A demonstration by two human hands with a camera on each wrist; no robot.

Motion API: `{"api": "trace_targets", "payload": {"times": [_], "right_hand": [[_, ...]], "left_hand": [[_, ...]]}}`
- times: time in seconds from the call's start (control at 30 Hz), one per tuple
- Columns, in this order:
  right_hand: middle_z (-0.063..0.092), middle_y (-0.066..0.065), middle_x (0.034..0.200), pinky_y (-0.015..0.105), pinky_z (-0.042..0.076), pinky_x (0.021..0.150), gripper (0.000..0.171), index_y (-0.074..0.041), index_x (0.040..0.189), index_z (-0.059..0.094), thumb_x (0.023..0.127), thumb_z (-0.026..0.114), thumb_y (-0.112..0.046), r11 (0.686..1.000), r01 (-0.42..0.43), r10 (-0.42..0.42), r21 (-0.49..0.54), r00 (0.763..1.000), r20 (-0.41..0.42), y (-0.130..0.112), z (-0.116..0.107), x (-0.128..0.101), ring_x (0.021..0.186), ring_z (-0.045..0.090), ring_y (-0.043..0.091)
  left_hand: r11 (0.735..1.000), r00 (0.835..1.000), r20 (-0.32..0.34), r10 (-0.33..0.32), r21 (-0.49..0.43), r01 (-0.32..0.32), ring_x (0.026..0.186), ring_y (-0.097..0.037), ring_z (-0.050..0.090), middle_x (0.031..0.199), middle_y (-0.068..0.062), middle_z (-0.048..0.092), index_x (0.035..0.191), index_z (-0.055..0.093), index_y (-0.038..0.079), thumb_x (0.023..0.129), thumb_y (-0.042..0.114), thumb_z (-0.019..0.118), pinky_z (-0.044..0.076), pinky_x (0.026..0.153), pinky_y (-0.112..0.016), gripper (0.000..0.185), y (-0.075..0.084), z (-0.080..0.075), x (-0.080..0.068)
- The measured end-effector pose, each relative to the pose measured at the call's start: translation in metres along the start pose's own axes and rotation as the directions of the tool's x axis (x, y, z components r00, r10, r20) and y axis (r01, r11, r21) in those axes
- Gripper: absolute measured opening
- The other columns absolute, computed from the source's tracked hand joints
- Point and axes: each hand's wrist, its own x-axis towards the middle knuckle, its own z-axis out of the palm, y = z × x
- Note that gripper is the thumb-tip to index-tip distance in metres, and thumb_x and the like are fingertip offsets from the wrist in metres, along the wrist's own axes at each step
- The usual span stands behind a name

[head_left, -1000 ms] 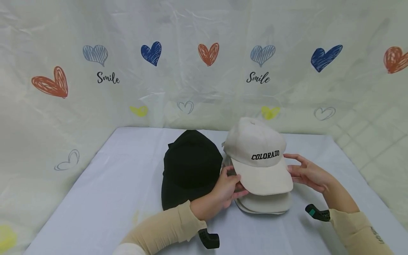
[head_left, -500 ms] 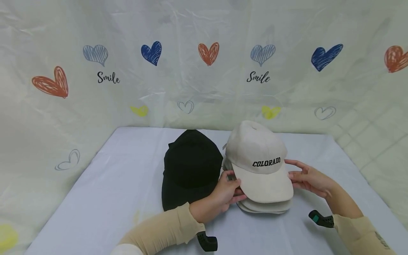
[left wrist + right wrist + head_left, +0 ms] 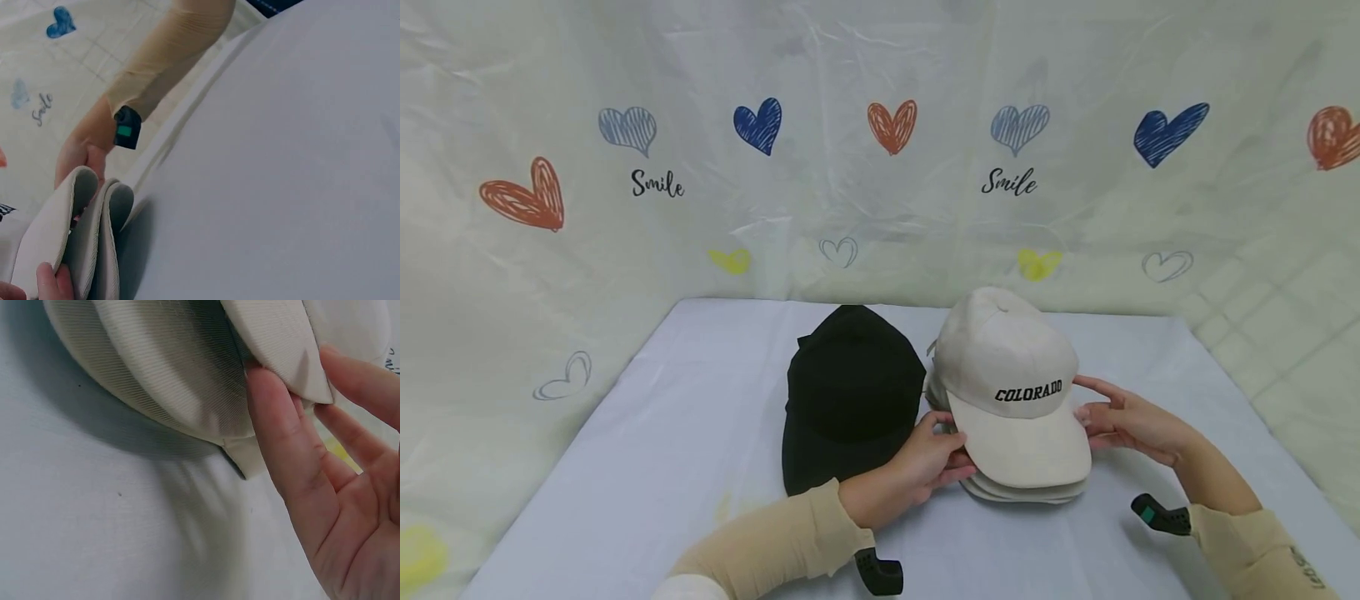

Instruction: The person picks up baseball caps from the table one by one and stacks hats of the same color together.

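A cream baseball cap (image 3: 1011, 392) lettered COLORADO sits over several pale caps (image 3: 1026, 493), their brims showing beneath it. My left hand (image 3: 921, 458) pinches the left edge of its brim; in the left wrist view, fingertips (image 3: 53, 281) lie at the raised top brim (image 3: 47, 231). At the opposite edge, my right hand (image 3: 1138, 425) grips the brim between thumb and fingers, as the right wrist view shows with the fingers (image 3: 281, 419) on the brim's side (image 3: 281, 347). A gap separates the top brim from the lower brims (image 3: 169, 381).
A black cap (image 3: 850, 392) lies left of the stack, close to my left forearm. Beneath everything is a white-covered table (image 3: 700, 400), its back edge meeting a pale sheet (image 3: 955, 208) printed with hearts. Dark camera mounts (image 3: 880, 573) hang from both wrists.
The COLORADO cap has come down onto the stack, its brim now nearer the lower brims. Both hands have moved down with it. The black cap stays put.
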Motion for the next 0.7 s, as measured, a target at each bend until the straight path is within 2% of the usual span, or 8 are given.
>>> {"api": "trace_targets", "payload": {"times": [0.13,0.27,0.5,0.7], "right_hand": [[0.065,-0.003,0.111,0.034,0.059,0.084,0.083,0.002,0.160,-0.003,0.106,0.057,-0.016,0.998,-0.015,0.012,-0.056,0.999,-0.043,-0.004,0.001,0.003,0.097,0.066,0.016],[0.065,-0.003,0.110,0.033,0.059,0.084,0.085,0.003,0.160,-0.006,0.106,0.057,-0.017,0.998,-0.025,0.023,-0.063,0.999,-0.041,-0.005,0.001,0.005,0.096,0.065,0.013],[0.066,-0.003,0.110,0.031,0.059,0.082,0.086,0.003,0.159,-0.009,0.107,0.056,-0.016,0.998,-0.040,0.040,-0.048,0.999,-0.008,-0.002,0.001,0.006,0.095,0.065,0.013],[0.067,-0.001,0.110,0.032,0.059,0.082,0.084,0.005,0.157,-0.011,0.107,0.054,-0.012,0.999,-0.031,0.033,-0.028,0.998,0.045,0.002,0.002,0.011,0.094,0.066,0.015]], "left_hand": [[1.000,1.000,0.010,-0.015,0.017,0.015,0.074,-0.013,0.066,0.099,-0.011,0.064,0.134,0.048,0.009,0.102,0.007,0.059,0.061,0.078,-0.030,0.034,0.003,-0.005,-0.005],[1.000,1.000,0.005,-0.007,0.002,0.007,0.078,-0.015,0.070,0.104,-0.013,0.064,0.139,0.048,0.004,0.101,0.006,0.059,0.060,0.083,-0.033,0.040,0.007,-0.009,-0.008],[1.000,1.000,0.020,-0.006,-0.021,0.007,0.090,-0.020,0.066,0.109,-0.012,0.061,0.145,0.046,0.001,0.099,0.003,0.058,0.058,0.091,-0.043,0.048,0.013,-0.009,-0.013],[1.000,0.999,0.046,-0.013,0.009,0.012,0.098,-0.021,0.062,0.124,-0.012,0.060,0.152,0.038,0.000,0.095,0.001,0.058,0.057,0.093,-0.046,0.060,0.017,-0.013,-0.018]]}}
